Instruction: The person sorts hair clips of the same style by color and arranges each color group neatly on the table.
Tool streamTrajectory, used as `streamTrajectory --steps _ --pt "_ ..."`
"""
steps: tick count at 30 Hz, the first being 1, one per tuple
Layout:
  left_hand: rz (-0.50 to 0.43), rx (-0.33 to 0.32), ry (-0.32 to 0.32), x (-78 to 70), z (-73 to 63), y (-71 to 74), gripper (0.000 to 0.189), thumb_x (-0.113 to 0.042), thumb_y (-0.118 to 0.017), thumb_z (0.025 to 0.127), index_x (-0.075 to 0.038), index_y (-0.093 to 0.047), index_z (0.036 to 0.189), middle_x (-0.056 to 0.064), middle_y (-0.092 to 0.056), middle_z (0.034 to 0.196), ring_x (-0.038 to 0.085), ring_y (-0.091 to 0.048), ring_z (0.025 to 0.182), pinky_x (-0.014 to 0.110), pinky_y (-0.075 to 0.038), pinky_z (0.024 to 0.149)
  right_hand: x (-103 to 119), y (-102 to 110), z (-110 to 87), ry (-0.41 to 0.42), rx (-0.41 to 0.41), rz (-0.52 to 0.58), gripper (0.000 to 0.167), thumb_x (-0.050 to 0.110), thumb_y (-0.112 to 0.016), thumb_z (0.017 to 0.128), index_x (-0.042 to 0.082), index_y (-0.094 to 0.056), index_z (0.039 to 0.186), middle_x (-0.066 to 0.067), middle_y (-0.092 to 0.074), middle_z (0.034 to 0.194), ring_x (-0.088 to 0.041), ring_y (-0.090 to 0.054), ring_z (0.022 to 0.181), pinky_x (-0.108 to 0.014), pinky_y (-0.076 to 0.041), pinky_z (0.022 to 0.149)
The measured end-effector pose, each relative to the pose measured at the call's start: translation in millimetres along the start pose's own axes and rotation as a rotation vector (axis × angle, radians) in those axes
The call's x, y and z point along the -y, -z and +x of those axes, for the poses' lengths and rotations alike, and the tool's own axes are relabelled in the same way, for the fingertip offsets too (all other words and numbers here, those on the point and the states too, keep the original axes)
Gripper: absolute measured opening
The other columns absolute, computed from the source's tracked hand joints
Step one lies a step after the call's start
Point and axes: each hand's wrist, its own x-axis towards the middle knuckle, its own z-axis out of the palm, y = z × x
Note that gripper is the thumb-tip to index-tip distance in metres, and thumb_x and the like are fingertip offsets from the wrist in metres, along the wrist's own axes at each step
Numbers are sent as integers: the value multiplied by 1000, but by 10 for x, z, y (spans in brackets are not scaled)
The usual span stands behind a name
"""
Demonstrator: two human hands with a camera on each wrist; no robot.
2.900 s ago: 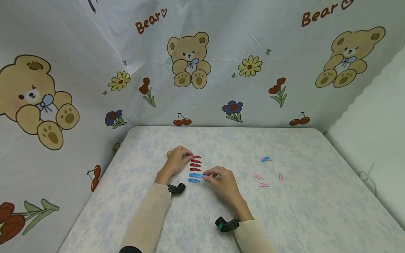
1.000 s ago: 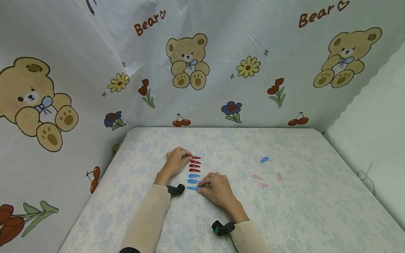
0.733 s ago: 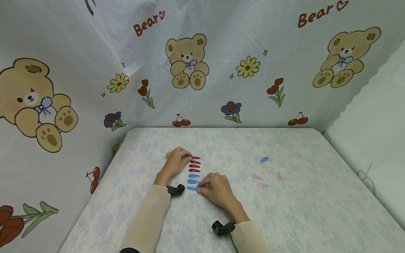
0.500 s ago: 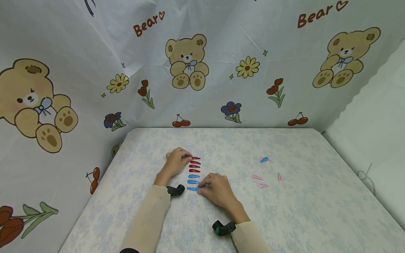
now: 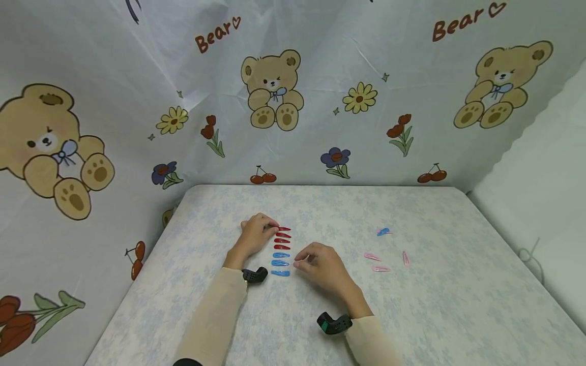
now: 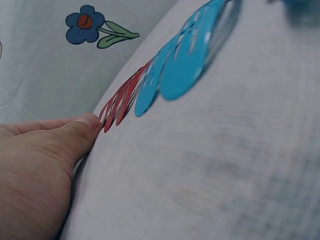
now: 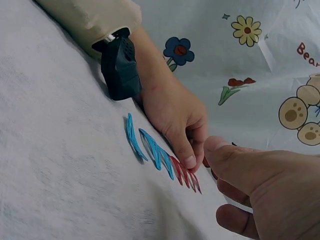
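Note:
A column of snap hair clips lies left of the table's middle: several red hair clips (image 5: 282,241) at the far end, then three blue hair clips (image 5: 280,263) nearer. My left hand (image 5: 258,234) pinches the rounded end of the farthest red clip between thumb and finger; in the left wrist view its fingertips (image 6: 90,121) sit right at the red clips. My right hand (image 5: 322,264) is just right of the blue clips, fingers loosely bent, with nothing in them. In the right wrist view, the right hand (image 7: 270,185) hovers beside the column, and the nearest blue clip (image 7: 133,137) lies slightly apart.
On the right part of the table (image 5: 439,305) lie loose pink hair clips (image 5: 381,268), one of them upright (image 5: 406,258). A blue hair clip (image 5: 383,231) lies across another pink one farther back. A bear-print cloth (image 5: 311,152) hangs behind the table's far edge.
A third blue clip has joined the near end of the column. My right hand has let go of it and moved up and right. My left hand has stayed at the far red clip.

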Motion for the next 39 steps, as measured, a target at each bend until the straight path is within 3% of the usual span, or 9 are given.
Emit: streamTrajectory --steps 6,10,15,23,34,39 --pt "-7 8 5 9 -10 5 10 -36 -67 97 -33 -75 101 -9 -64 107 15 -59 102 48 -26 94 -84 238 56 -34 -33 -16 13 35 -77 89 23 -78 95 16 -69 92 -7 -61 85 -29 -48 73" --pt "-12 9 -11 11 -11 10 11 -36 -67 97 -32 -76 102 -8 -64 107 15 -59 102 48 -26 93 -215 456 82 -11 -90 -42 13 30 -75 91 22 -77 101 11 -70 95 -12 -63 87 -31 -49 72" --pt "-13 7 -8 10 -17 15 10 -36 -67 97 -32 -75 101 -9 -64 106 15 -59 102 48 -26 94 -429 736 100 19 -158 -77 18 28 -72 94 19 -75 110 3 -71 103 -15 -63 89 -38 -51 77" --pt "-12 9 11 9 -29 14 11 -36 -66 97 -33 -75 102 -9 -64 106 14 -58 100 48 -26 94 -836 1153 129 -32 -253 -140 25 23 -67 98 13 -70 120 -9 -69 106 -24 -64 93 -49 -51 84" --pt "2 10 6 19 -11 -13 11 -37 -66 97 -33 -75 103 -10 -62 107 13 -58 100 47 -26 94 -1278 1483 54 -183 -193 -193 27 22 -61 102 11 -68 125 -14 -66 115 -32 -60 105 -46 -49 80" --pt "5 15 10 5 -12 -22 11 -38 -65 97 -34 -74 103 -10 -62 107 13 -58 101 46 -25 94 -1474 1543 12 -229 -121 -204 28 20 -61 102 9 -67 127 -19 -61 123 -38 -57 112 -55 -47 89"
